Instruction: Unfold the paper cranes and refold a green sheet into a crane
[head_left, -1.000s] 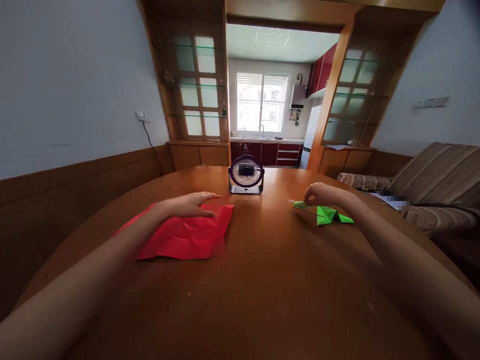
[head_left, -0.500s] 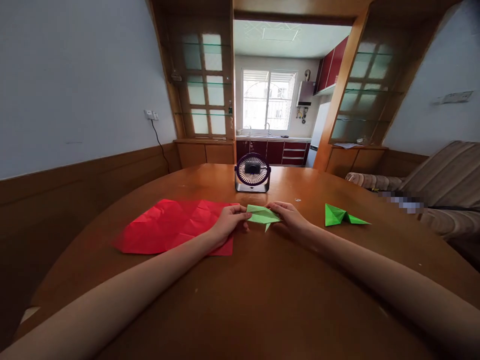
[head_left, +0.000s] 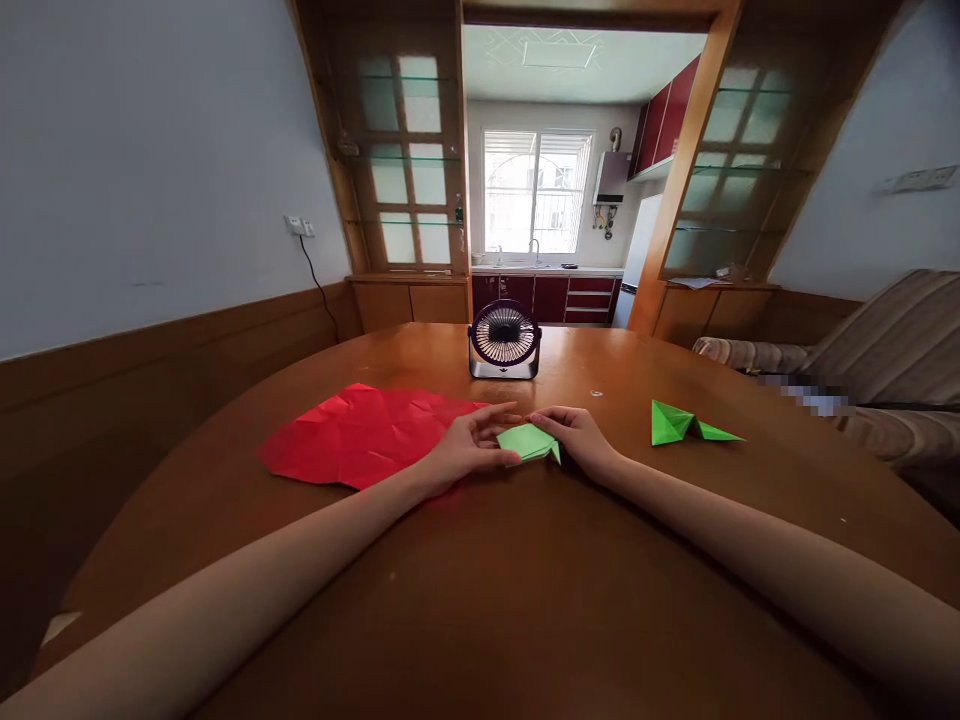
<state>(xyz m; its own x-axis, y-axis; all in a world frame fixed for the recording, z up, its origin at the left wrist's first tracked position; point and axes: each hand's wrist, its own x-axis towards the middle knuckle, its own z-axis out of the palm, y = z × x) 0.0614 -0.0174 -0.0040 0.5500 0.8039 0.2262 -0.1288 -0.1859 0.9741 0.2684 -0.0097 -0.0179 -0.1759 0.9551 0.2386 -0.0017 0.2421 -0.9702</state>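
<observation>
Folded light-green paper [head_left: 529, 441] sits near the middle of the round wooden desk [head_left: 525, 580], pinched between both hands. Going from the left: a white wall carries a socket [head_left: 298, 226] with a dark cord hanging from it, above brown wood panelling. On the desk's left half lies a creased red sheet of paper [head_left: 360, 435], spread flat, its right edge running under the left wrist. The left hand [head_left: 469, 448] rests on that edge with its thumb pressed on the near left side of the light-green paper and its fingers stretched along the far side, so it holds the piece. The paper is a small flat folded shape with a pointed tip hanging toward the person at its right corner. The right hand [head_left: 577, 438] grips the other side, fingers curled over the paper's right edge and thumb tucked beneath, touching the left fingertips above the fold. Behind the hands, well apart from them, a small dark desk fan [head_left: 504, 340] stands upright facing the person. To the right, clear of both hands, a brighter green folded paper [head_left: 686, 424] lies on the desk with 2 pointed parts, 1 raised. Farther right, beyond the desk's edge, is a striped sofa [head_left: 885, 350]. A kitchen with a window [head_left: 535, 190] shows through the doorway at the back.
</observation>
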